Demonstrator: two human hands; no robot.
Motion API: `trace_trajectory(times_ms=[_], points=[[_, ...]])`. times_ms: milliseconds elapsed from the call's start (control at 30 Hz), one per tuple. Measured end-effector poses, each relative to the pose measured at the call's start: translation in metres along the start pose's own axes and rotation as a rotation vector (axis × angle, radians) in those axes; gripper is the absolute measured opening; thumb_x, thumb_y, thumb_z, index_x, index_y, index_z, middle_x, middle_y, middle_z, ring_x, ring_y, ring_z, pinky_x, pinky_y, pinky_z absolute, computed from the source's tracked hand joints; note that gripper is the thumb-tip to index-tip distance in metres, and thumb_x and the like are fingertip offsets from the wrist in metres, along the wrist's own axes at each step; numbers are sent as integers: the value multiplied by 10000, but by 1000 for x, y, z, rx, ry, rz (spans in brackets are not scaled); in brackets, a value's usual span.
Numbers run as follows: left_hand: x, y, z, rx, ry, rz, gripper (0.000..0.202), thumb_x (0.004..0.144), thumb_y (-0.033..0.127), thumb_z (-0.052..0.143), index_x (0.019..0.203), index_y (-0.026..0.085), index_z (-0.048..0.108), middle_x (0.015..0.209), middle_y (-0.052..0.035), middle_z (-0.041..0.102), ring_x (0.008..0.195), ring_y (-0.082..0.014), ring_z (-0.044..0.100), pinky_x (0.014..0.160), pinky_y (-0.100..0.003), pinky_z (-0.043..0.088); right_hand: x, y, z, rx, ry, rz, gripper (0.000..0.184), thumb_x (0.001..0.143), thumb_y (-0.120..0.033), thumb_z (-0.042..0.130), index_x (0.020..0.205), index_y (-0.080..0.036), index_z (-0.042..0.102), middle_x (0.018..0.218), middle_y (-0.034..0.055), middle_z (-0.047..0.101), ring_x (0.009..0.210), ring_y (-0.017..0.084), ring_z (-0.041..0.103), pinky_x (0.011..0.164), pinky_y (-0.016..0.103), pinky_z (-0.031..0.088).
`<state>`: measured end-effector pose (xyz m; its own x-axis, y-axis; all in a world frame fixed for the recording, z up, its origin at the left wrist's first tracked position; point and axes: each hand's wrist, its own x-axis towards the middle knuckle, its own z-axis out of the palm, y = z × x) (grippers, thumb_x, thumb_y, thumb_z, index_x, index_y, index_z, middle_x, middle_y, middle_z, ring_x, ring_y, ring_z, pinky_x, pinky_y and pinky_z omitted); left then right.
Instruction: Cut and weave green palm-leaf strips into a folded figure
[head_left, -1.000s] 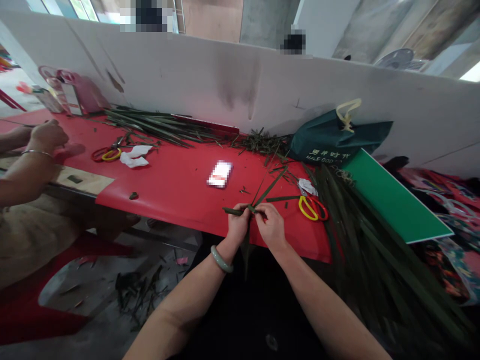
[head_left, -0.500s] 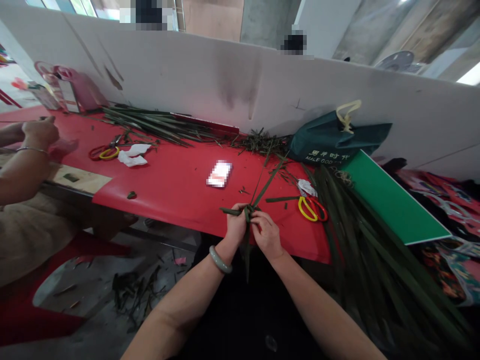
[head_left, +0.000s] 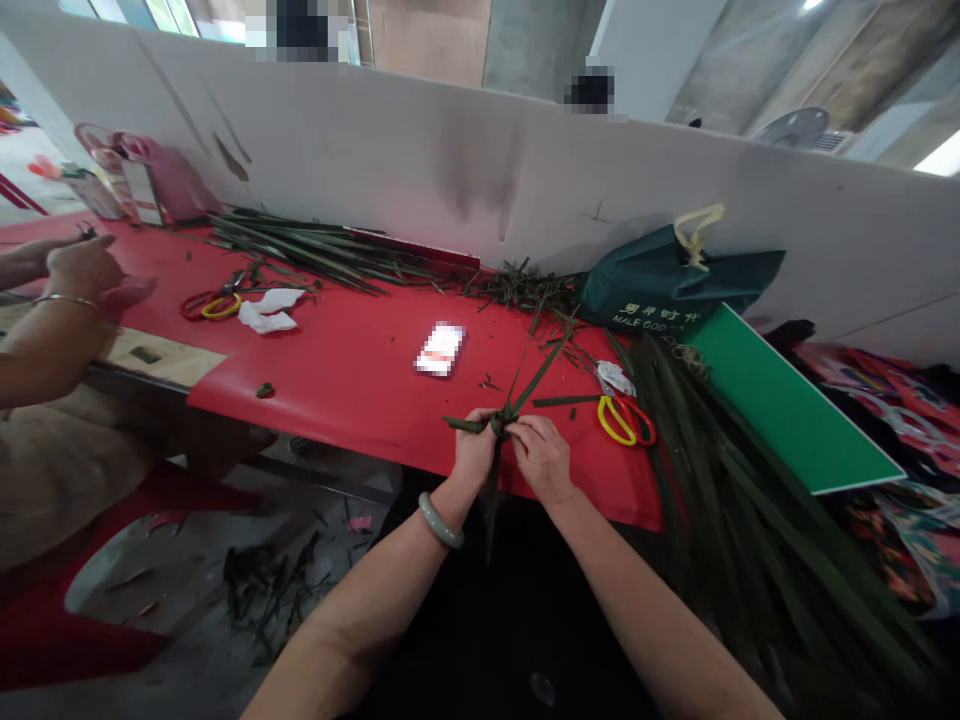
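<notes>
Both my hands meet at the near edge of the red table [head_left: 352,375], pinching crossed dark green leaf strips [head_left: 525,385]. My left hand [head_left: 476,450], with a pale green bangle on its wrist, is closed round the knot where the strips cross. My right hand [head_left: 544,458] pinches the same knot from the right. One strip end sticks out to the left, two run away up the table, and one hangs down over my lap.
Yellow-and-red scissors [head_left: 626,420] lie just right of my hands. A thick heap of long green leaves [head_left: 742,520] spreads at right beside a green board [head_left: 787,405] and a dark green bag [head_left: 660,280]. Another person's hands [head_left: 82,270] work at far left. More leaves [head_left: 315,250] and a phone [head_left: 440,348] lie farther back.
My hands have stayed at the knot, with fingers shifting slightly on the strips. The other person's hand at left has moved a little.
</notes>
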<state>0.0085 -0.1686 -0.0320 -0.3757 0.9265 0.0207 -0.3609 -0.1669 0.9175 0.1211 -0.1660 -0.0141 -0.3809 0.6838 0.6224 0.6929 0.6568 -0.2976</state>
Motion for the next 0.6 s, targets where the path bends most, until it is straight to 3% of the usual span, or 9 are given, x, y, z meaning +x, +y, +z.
trace_trajectory(times_ms=[200, 433, 600], points=[[-2, 0, -1, -27, -18, 23, 121, 623, 194, 580, 732, 142, 580, 658, 8, 569, 623, -91, 514, 617, -223, 419, 9, -9, -7, 90, -34, 65, 204, 795, -250, 443, 906, -209, 609, 896, 45, 607, 871, 154, 541, 782, 276, 430], [-1, -1, 1, -115, -36, -41, 171, 631, 273, 600, 721, 133, 561, 624, 8, 556, 561, -88, 517, 583, -246, 448, 25, -2, -6, 110, -129, 358, 336, 724, -355, 523, 1020, -197, 533, 736, 23, 614, 678, 163, 580, 586, 269, 442], [-1, -1, 1, -117, -38, -66, 179, 625, 283, 604, 720, 137, 560, 609, 9, 557, 540, -86, 514, 565, -241, 445, 23, -1, -7, 162, -187, 381, 325, 736, -347, 508, 1033, -215, 516, 698, 4, 635, 655, 159, 597, 578, 260, 432]])
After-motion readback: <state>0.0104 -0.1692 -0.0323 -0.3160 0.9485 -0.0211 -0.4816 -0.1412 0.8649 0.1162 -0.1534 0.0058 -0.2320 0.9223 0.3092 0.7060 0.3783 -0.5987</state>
